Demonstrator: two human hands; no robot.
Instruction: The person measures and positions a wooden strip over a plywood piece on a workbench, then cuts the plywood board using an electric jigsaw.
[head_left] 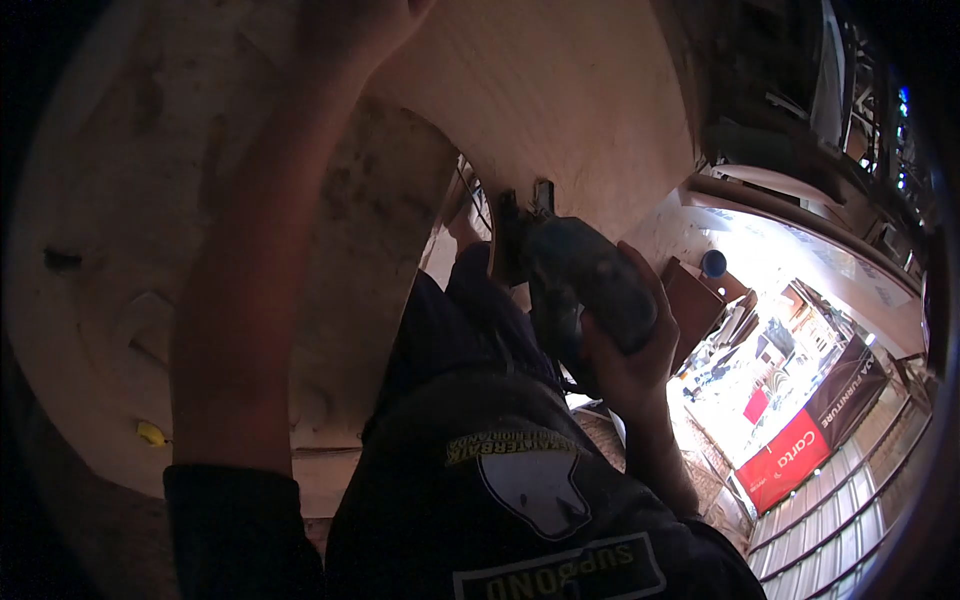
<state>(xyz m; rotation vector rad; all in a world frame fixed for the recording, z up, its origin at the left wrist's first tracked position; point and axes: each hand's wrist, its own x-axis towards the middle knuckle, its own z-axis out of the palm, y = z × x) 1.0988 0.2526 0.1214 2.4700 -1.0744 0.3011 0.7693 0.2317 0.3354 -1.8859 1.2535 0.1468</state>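
Observation:
My right hand [640, 350] is wrapped around the body of a dark blue-green power tool, which looks like a jigsaw [590, 270]. The tool's front end meets the edge of a pale plywood board [560, 90]; its blade cannot be made out in the shadow. Up at the top edge of the view, my left hand [370, 25] lies over the board, with its fingers mostly cut off by the frame. My left forearm crosses above a wide, stained wooden surface [370, 230].
A small yellow object [152, 432] lies at the left surface's lower edge. On the right are a blue cup-like object [713, 263], a brown box-like piece [695, 305] and a red banner [785, 460] near a bright opening. Dark clutter fills the upper right.

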